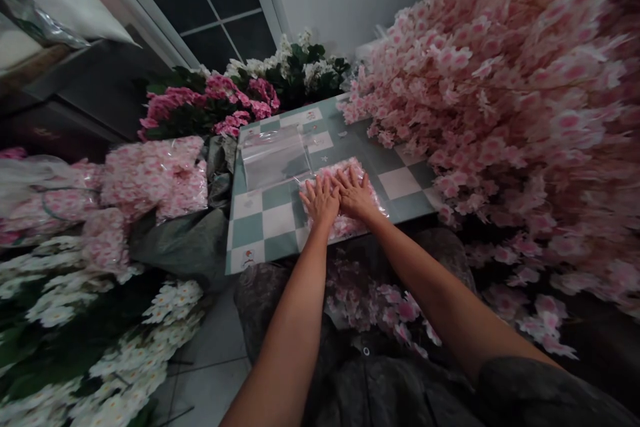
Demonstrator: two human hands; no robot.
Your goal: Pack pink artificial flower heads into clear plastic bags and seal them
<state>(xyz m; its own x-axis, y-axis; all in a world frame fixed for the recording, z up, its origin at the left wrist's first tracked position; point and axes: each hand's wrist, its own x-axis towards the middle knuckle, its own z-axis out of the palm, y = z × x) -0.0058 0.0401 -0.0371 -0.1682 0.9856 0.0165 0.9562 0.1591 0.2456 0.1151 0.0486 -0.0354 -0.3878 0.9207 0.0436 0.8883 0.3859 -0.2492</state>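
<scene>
Both palms press down on a clear plastic bag of pink flower petals [345,227] lying flat at the near side of a checkered table [280,220]. My left hand [321,200] rests on the bag's left half with its fingers spread. Beside it, my right hand [356,195] lies on the upper right part, fingers also apart and nearly touching the left hand. Much of the bag is covered by the hands. Just beyond, to the left, lies a stack of flat clear plastic bags [275,159].
Tall pink blossom branches [500,93] crowd the right side and overhang the table. At left are filled bags of pink blossoms [155,177] and white flowers [135,367]. Magenta flowers [210,103] and white flowers [285,60] stand behind the table. Pink blossoms [395,307] also lie on the lap.
</scene>
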